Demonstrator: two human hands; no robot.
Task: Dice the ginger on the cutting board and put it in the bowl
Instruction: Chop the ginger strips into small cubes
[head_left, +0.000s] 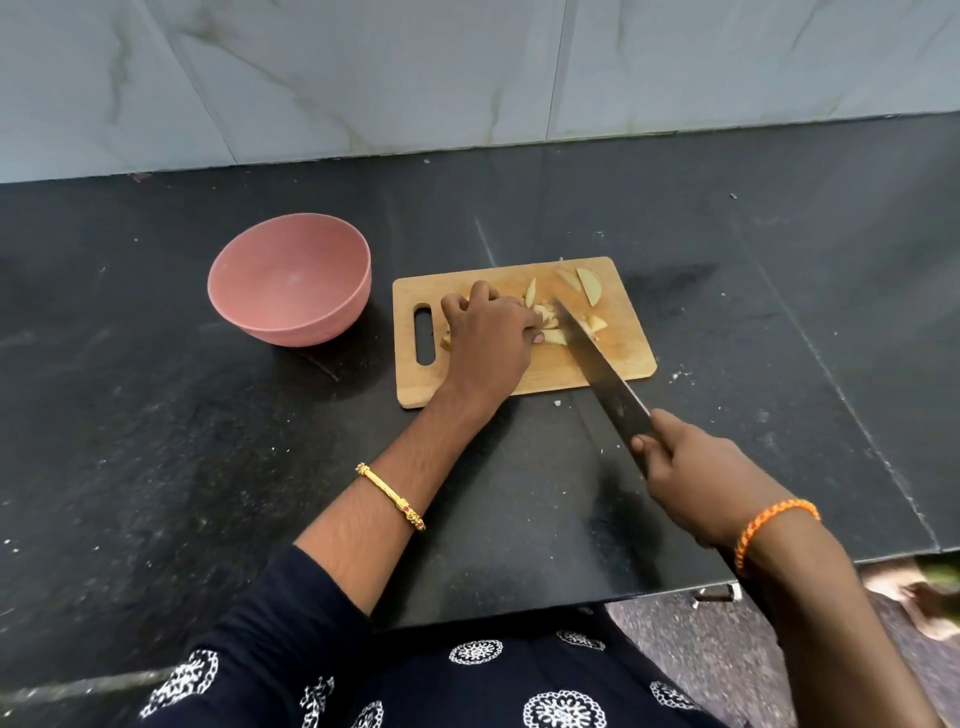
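Note:
A small wooden cutting board (618, 358) lies on the black counter. Pale ginger slices (589, 285) are scattered over its far half. My left hand (488, 338) rests curled on the board and pins a cluster of ginger pieces (553, 336) under its fingertips. My right hand (696, 478) grips the handle of a large knife (597, 364). The blade slants across the board, its tip among the ginger right beside my left fingers. An empty pink bowl (291, 278) stands left of the board.
The black stone counter (208, 441) stretches to both sides and ends at a marble-tiled wall (467, 78) behind. Its front edge runs just before my body. Small crumbs lie near the board's front right corner. Floor shows at the lower right.

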